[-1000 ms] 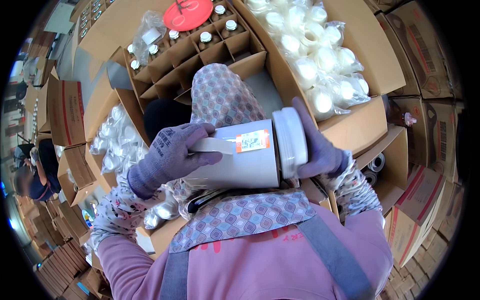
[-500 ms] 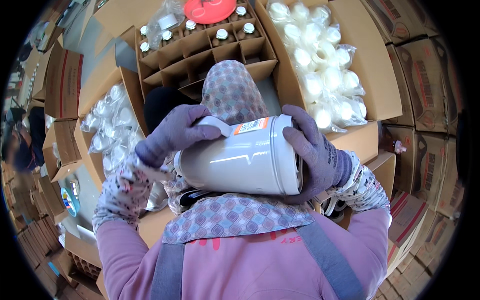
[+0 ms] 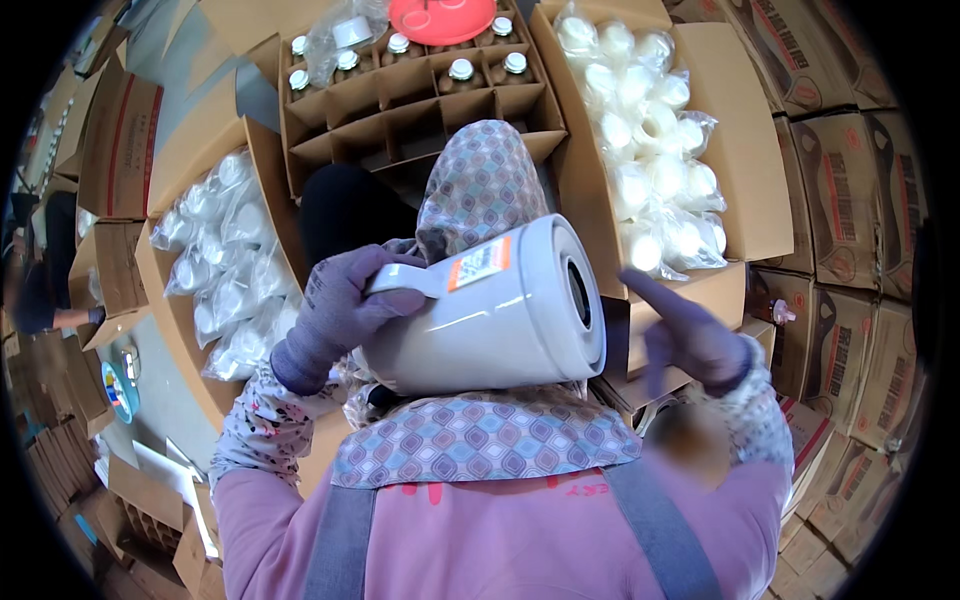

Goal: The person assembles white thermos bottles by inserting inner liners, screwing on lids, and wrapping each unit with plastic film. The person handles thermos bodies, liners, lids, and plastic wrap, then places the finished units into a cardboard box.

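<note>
A glossy pale grey jug [image 3: 460, 335] with a side handle lies on its side over my lap. An orange-and-white label [image 3: 480, 264] is stuck on its wall near the handle. Its round end faces right, showing a ring and a dark round opening [image 3: 578, 291]. My left hand [image 3: 355, 305], in a purple knitted glove, is closed round the handle [image 3: 402, 280]. Off to the right of the jug, my gloved right hand [image 3: 690, 335] is apart from it, index finger stretched out, partly blurred. Below that hand is a smeared brownish round thing [image 3: 690, 442] I cannot make out.
Ahead stands a divided carton [image 3: 400, 128] with several white-capped bottles and a red plastic dish [image 3: 442, 18]. Cartons of bagged white parts flank me, left [image 3: 225, 260] and right [image 3: 655, 150]. Stacked cartons [image 3: 838, 200] line the right side. A person's arm [image 3: 70, 317] shows far left.
My right hand has come off the jug's end and moved right. The jug's end has swung up and toward view, exposing its opening. My left hand keeps the handle.
</note>
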Tool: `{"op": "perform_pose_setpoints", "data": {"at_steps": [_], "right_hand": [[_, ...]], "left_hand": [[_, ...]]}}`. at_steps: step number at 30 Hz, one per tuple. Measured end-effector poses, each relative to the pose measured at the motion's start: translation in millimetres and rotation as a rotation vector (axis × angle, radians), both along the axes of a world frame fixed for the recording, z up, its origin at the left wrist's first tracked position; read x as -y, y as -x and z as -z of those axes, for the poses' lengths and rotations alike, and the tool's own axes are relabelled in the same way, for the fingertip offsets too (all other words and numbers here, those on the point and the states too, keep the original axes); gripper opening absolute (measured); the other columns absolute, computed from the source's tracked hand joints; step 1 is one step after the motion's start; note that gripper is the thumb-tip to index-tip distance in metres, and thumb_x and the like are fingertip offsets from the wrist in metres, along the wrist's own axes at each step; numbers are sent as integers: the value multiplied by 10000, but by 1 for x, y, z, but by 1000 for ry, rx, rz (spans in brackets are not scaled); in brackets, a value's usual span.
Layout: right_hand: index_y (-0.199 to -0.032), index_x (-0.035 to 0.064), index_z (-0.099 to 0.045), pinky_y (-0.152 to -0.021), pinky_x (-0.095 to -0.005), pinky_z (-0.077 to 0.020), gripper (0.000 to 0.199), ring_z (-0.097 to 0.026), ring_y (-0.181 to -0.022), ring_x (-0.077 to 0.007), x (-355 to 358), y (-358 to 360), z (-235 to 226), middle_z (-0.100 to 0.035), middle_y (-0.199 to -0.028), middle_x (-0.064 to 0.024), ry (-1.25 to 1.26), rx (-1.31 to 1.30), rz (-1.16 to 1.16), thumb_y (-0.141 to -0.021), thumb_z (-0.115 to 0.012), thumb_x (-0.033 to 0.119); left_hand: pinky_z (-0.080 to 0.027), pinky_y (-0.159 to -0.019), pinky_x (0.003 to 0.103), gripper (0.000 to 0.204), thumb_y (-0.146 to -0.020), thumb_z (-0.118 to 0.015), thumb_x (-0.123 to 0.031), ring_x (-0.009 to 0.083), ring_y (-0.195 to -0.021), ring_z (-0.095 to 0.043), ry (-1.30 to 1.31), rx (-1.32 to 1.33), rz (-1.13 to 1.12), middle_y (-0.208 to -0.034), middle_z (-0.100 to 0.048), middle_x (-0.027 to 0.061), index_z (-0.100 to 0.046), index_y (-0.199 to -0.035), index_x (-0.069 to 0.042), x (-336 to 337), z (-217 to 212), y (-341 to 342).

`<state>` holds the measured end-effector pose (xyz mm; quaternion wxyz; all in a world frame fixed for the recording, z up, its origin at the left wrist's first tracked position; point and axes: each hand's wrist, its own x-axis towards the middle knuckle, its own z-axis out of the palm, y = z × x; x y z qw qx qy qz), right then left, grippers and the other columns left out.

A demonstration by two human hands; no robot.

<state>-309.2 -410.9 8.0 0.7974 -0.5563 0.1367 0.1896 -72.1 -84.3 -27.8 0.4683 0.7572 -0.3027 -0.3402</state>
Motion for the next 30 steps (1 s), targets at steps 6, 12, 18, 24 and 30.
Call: {"op": "perform_pose_setpoints", "data": {"at_steps": [6,12,18,24,30], "right_hand": [[-1468,-51,-172,-1067,-410,-344,1035,-483,-1230,-322,-15,-36,-28,-393,-1427,-203,567,540,-66,-773,-712,495],[-1473,-33,-163,-1155,-451,-139,763,-188,-1416,-335,-67,-100,20,-198,-1509,-256,809,386,107,-920,-501,370],[-1499,13,-109,-1160,-434,-102,830,-89,-1450,-330,-49,-99,22,-159,-1544,-221,1051,818,-103,-925,-489,477],[-1492,-10,-65,-1062,-327,-325,766,-398,-1300,-259,-43,-148,18,-308,-1460,-195,921,8,-346,-919,-533,188],[-1363,25,-401,-1099,-457,-248,630,-358,-1321,-343,-71,-138,-13,-360,-1414,-216,937,847,-147,-859,-578,359]], "left_hand": [[-513,-711,326,360,-751,-732,-322,227,-787,-669,-25,35,-56,-834,-668,103,-690,-968,-37,-6,1,0],[-420,-978,473,351,-598,-796,-188,333,-1160,-540,197,603,296,-1230,-549,158,-609,-872,-70,7,-29,46],[-465,-937,488,379,-559,-827,-134,394,-1058,-597,296,541,148,-1181,-590,181,-540,-794,-60,-7,-15,30],[-472,-950,469,363,-588,-815,-134,377,-1108,-584,302,529,157,-1206,-587,168,-535,-807,-57,-7,-16,34],[-495,-905,402,326,-631,-833,-185,358,-1004,-633,458,420,70,-1119,-631,182,-615,-824,-39,-13,-4,10]]}}
